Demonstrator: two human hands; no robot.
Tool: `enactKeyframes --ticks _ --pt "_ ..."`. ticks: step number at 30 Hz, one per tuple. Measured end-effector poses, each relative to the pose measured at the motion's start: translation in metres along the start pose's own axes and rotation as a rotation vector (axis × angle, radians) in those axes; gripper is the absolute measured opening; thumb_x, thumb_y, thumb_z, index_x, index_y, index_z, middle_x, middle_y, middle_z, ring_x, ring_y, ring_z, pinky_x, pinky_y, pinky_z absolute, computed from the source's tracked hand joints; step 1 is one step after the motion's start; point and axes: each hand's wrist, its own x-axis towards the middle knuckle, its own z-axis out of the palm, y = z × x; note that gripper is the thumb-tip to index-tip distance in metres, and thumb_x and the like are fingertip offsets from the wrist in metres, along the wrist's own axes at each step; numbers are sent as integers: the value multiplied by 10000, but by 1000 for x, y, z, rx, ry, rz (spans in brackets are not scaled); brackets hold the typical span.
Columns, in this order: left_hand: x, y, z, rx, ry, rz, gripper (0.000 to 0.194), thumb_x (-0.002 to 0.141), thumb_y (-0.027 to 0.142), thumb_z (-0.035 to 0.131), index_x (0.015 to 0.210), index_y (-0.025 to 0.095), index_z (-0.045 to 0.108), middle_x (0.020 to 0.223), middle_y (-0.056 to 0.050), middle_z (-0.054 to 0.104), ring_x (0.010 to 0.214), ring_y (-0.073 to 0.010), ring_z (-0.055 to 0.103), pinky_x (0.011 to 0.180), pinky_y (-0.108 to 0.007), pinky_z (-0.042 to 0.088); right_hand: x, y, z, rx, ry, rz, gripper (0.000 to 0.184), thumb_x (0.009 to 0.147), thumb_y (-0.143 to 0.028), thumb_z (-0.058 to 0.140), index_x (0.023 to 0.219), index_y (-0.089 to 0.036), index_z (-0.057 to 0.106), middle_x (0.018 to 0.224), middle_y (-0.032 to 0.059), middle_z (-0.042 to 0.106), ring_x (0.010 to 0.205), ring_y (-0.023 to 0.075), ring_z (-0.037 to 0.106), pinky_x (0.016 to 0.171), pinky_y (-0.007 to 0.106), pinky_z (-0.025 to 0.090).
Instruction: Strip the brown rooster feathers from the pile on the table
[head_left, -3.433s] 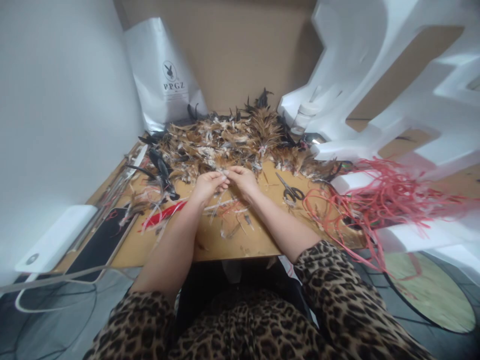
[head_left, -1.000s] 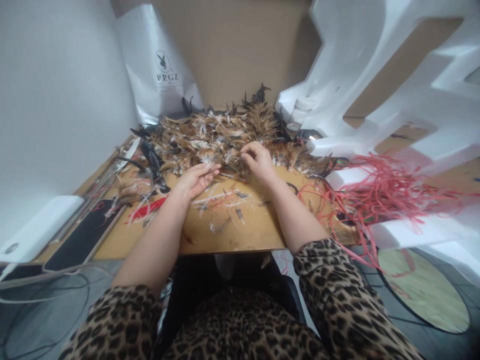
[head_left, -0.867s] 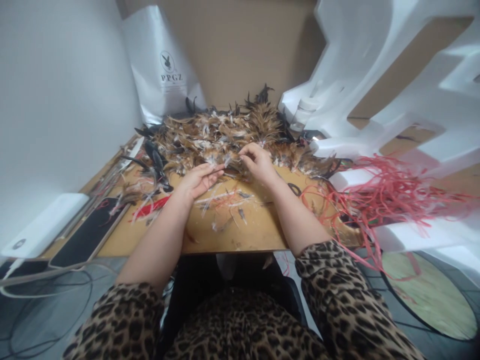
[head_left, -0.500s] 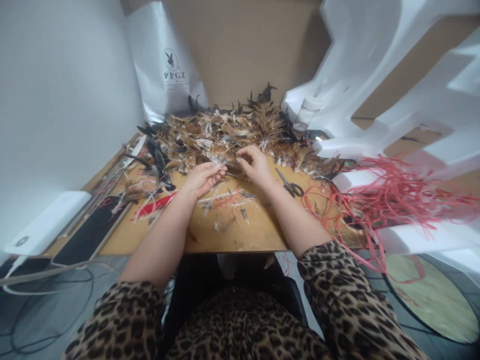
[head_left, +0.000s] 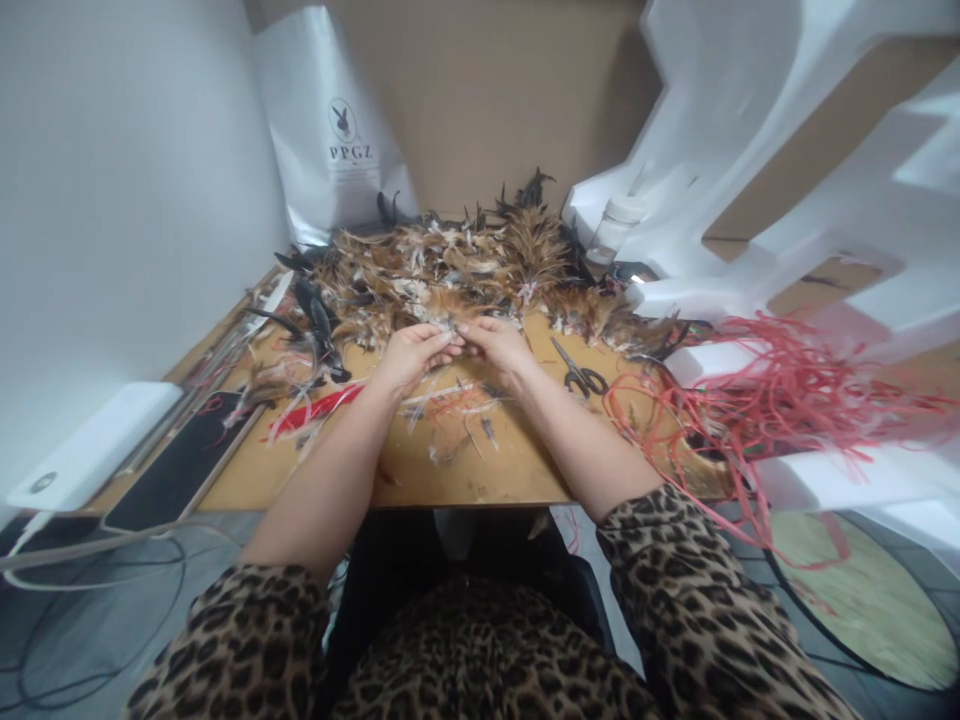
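My left hand (head_left: 420,352) pinches the base of a small bunch of brown feathers (head_left: 452,303), whose tips fan upward. My right hand (head_left: 496,347) meets it from the other side, thumb and fingers pressed together at the same base. The fingertips of both hands touch or nearly touch, and they hide the lower ends of the feathers. Just behind the hands lies a wide pile of brown, white and black feathers (head_left: 420,255). Feather scraps and thin pink strands (head_left: 457,405) lie on the yellow tabletop (head_left: 450,480) below my wrists.
Black-handled scissors (head_left: 583,375) lie right of my right forearm. Red plastic strips (head_left: 810,390) hang over white foam at the right. A phone (head_left: 180,465), a white power bank (head_left: 97,440) with cable and a red strip (head_left: 315,408) are at left. A silver bag (head_left: 337,130) stands behind.
My right hand has moved left and down from above the feathers to join my left hand. Its fingers have closed at the base of the bunch.
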Motion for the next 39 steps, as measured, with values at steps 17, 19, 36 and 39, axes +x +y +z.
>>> enactKeyframes --ticks 17,19,36,39 --pt "1 1 -3 5 -5 -131 120 694 174 691 755 75 665 702 -72 681 536 -54 596 488 -126 440 1 4 5 -178 65 -177 310 593 -430 697 602 -153 558 495 -56 486 489 56 382 491 201 290" --pt "1 1 -3 32 0 -134 142 673 187 711 750 76 665 688 -67 677 525 -50 584 493 -129 440 3 6 5 -219 74 -208 299 602 -419 688 592 -151 556 507 -52 494 498 58 387 501 202 299" --pt "9 17 -25 -62 288 57 155 652 204 723 685 96 617 651 -28 649 498 -34 556 449 -113 406 10 18 -10 -1057 -69 -364 128 716 -242 597 780 -176 686 835 32 645 780 140 561 741 259 406" --pt "9 14 -26 -25 278 65 195 634 236 739 698 96 620 674 -41 662 506 -42 565 443 -117 404 6 20 -5 -1317 -118 -364 156 732 -231 578 833 -196 691 907 56 623 851 169 557 755 271 404"
